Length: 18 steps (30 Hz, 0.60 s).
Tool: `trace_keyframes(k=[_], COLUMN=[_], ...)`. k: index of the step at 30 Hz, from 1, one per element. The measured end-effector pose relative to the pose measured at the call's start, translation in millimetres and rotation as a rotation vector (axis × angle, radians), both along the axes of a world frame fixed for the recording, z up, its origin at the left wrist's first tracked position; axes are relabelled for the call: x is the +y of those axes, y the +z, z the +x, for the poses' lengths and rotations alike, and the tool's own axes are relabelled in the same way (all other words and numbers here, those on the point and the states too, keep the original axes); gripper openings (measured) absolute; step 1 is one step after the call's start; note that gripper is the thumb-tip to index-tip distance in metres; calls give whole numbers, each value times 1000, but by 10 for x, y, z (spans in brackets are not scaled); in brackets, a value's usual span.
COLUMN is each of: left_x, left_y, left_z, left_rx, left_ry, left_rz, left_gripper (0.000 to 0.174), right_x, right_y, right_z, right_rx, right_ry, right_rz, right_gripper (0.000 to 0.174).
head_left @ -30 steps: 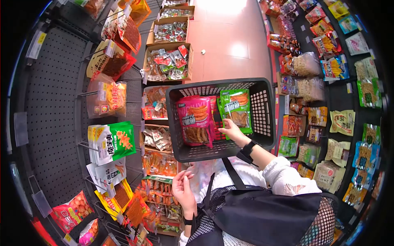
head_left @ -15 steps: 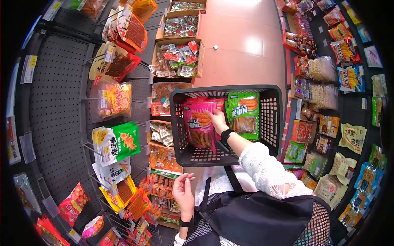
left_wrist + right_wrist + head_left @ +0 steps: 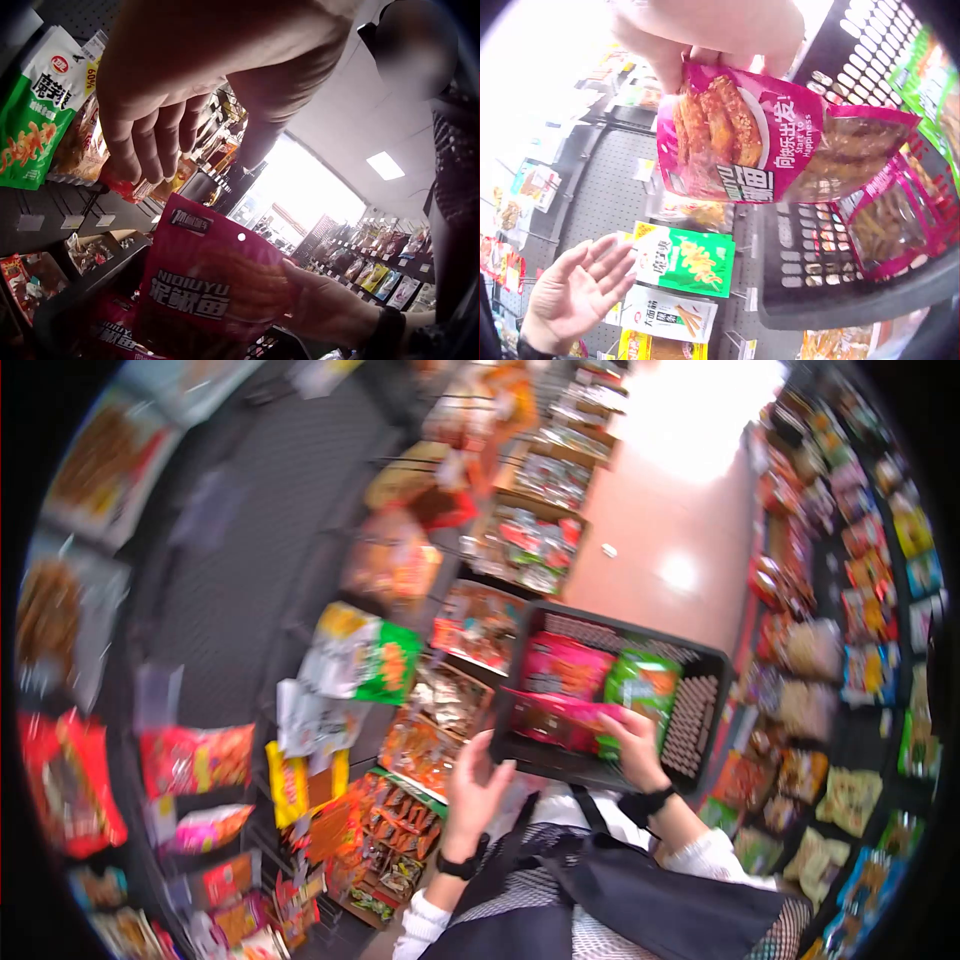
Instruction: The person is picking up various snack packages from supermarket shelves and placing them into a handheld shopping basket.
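Observation:
My right hand (image 3: 636,748) pinches the edge of a pink snack bag (image 3: 562,721), lifted over the black basket (image 3: 700,772). In the right wrist view that bag (image 3: 742,139) hangs from the right hand's fingers (image 3: 705,56). My left hand (image 3: 470,792) is beside the basket's near left corner, fingers spread and holding nothing; the left wrist view shows it (image 3: 180,112) above the pink bag (image 3: 217,285), apart from it. Another pink bag (image 3: 565,666) and a green bag (image 3: 643,685) lie in the basket.
Pegboard shelving (image 3: 290,510) with hanging snack bags stands on the left, with open cartons (image 3: 535,545) beside it. More packaged snacks (image 3: 870,660) line the right side. Pinkish floor tiles (image 3: 650,510) lie between, beyond the basket.
My right hand has taken hold of a pink bag and lifted it toward the left hand. The left hand has opened wider and moved nearer the basket. The head view has shifted and tilted.

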<state>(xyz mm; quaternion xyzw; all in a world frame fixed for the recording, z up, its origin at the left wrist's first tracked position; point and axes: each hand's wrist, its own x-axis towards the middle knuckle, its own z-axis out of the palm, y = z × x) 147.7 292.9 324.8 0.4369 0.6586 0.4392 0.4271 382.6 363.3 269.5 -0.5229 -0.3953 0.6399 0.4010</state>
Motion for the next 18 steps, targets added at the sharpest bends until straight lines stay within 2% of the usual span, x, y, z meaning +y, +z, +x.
trace_keyframes(k=[2,4,7,10,11,12,14,15,16,18], left_x=[-39,-21,-10,-89,-104,-150,-211,-264,-288,-340], left_y=[34,239,201,270,234,219,336,426,428,478], left_z=[-149,-210,-327,-617,-688,-792,-1053,-1179,-1335,-1510], left_rx=[40,38,-23,27,-68,-49,-238,-339,-193,-266], left_ry=[-25,-69,-81,60,151,189,161,130,68,137], left_rz=[112,261,305,445,503,485,573,535,584,449], left_gripper=[64,72,79,77,76,75,71,57,35,21], right_x=[58,88,130,145,165,190,216,241,277,421], right_y=[327,576,814,1058,1146,1194,1281,1349,1413,1450], right_z=[-65,-149,-327,-715,-836,-961,-1273,-1470,-1637,-1954], right_rx=[-24,92,233,165,162,161,295,336,371,428], right_ry=[106,99,166,265,301,307,371,370,363,354], right_rz=[55,88,249,386,395,404,430,412,389,446], right_gripper=[18,16,14,12,11,11,11,11,11,12])
